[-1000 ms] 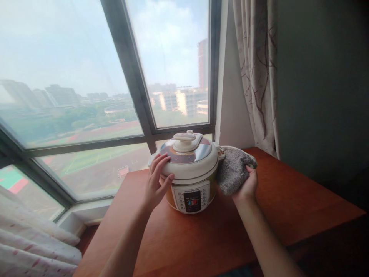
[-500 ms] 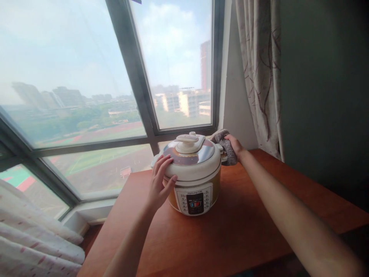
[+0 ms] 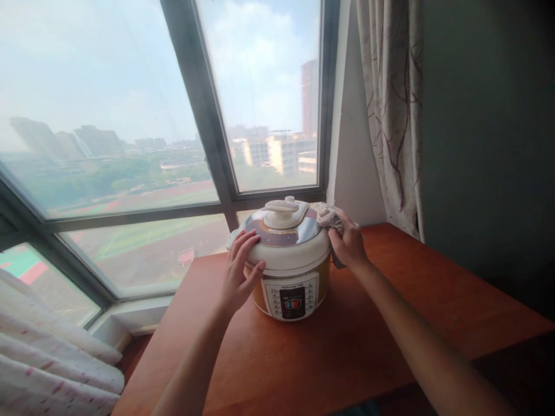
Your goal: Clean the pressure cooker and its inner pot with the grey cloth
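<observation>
Presently catalogued: one electric cooker (image 3: 286, 263), white above and brownish-gold below, standing upright near the middle of the desk (image 3: 338, 358), its control panel (image 3: 291, 300) facing the near side. Lid in place; pale lid handle (image 3: 281, 215) at its centre, set in a shiny round lid plate (image 3: 281, 236).

Item, left hand (image 3: 237, 271): fingers loosely spread, laid on the left near part of the lid rim, thumb lower at the front. Grip wide; contact only, nothing enclosed.

Item, right hand (image 3: 350, 240): grip narrow, closed on a bunched cloth (image 3: 328, 218). Cloth lies against the right side of the lid rim, its pale folds uppermost, a darker grey part showing below the hand. The cooker's right side handle is hidden behind hand and cloth.

State of work: apparently under way, with the cloth applied to the right edge of the lid. Cloth not yet laid down, cooker not opened. The left part of the rim, the plate and the front panel lie outside the cloth's present reach; whether they have been gone over, or what is left, cannot be told from their surfaces.

Surroundings: window frame (image 3: 199, 98) on the far side; patterned right curtain (image 3: 394, 115) at far right; left curtain (image 3: 52, 358) at near left.
</observation>
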Available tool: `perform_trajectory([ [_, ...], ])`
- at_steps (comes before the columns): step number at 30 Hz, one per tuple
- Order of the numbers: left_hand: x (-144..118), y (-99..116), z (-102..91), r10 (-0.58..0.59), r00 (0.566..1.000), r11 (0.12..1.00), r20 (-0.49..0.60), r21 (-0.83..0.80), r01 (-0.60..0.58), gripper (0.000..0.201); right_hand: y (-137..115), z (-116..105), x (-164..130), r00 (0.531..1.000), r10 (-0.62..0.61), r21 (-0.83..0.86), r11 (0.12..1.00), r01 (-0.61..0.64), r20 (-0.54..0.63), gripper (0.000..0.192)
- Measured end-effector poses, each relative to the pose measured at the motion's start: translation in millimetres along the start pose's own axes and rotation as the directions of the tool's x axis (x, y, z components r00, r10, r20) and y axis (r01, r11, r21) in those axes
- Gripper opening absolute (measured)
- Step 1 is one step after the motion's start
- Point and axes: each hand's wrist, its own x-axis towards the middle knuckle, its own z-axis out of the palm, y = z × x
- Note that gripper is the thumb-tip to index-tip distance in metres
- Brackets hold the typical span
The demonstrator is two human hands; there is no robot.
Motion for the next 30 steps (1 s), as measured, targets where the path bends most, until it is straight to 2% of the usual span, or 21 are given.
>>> perform_trajectory([
  [2, 0, 0, 0.2, 0.0, 1.0, 1.0, -0.003, 0.0, 0.0, 0.046, -5, 4, -23, 0.992, -0.074, -0.009, 0.997, 0.074, -0.107, 0.047],
  [4, 0, 0, 0.6, -0.003, 1.0, 1.0, -0.006, 0.001, 0.003, 0.046, -11, 9, -46, 0.981, -0.089, 0.01, 0.996, 0.092, -0.175, 0.05],
  [8, 0, 1, 0.9, -0.008, 1.0, 1.0, -0.009, 0.007, 0.008, 0.046, -14, 14, -68, 0.981, -0.049, 0.084, 0.994, 0.066, -0.19, 0.055],
  [11, 0, 1, 0.6, -0.013, 1.0, 1.0, -0.005, 0.014, 0.013, 0.046, -7, 14, -51, 0.982, 0.023, 0.139, 0.99, 0.003, -0.185, 0.047],
  [13, 0, 2, 0.7, -0.008, 1.0, 1.0, 0.0, 0.023, 0.008, 0.046, 3, 12, -25, 0.979, 0.143, 0.182, 0.976, -0.115, -0.144, 0.033],
  [15, 0, 2, 1.2, 0.0, 1.0, 0.999, 0.002, 0.036, 0.0, 0.046, 14, 9, 4, 0.952, 0.304, 0.213, 0.933, -0.29, -0.037, 0.015],
  [16, 0, 2, 1.6, 0.003, 1.0, 0.999, 0.0, 0.041, -0.003, 0.046, 19, 8, 17, 0.94, 0.341, 0.214, 0.918, -0.335, 0.009, 0.01],
  [19, 0, 1, 3.1, 0.009, 1.0, 0.999, -0.015, 0.045, -0.008, 0.046, 35, 6, 45, 0.916, 0.392, 0.229, 0.887, -0.401, 0.087, 0.015],
  [21, 0, 1, 3.9, 0.013, 1.0, 0.999, -0.024, 0.037, -0.012, 0.046, 42, 8, 50, 0.905, 0.414, 0.248, 0.871, -0.424, 0.093, 0.019],
  [24, -1, 1, 4.0, 0.014, 1.0, 1.0, -0.026, 0.023, -0.013, 0.045, 47, 11, 44, 0.895, 0.445, 0.273, 0.859, -0.433, 0.018, 0.021],
  [30, 0, 1, 3.2, 0.009, 1.0, 1.0, -0.025, 0.011, -0.009, 0.045, 36, 18, 10, 0.834, 0.486, 0.298, 0.862, -0.41, -0.26, 0.021],
])
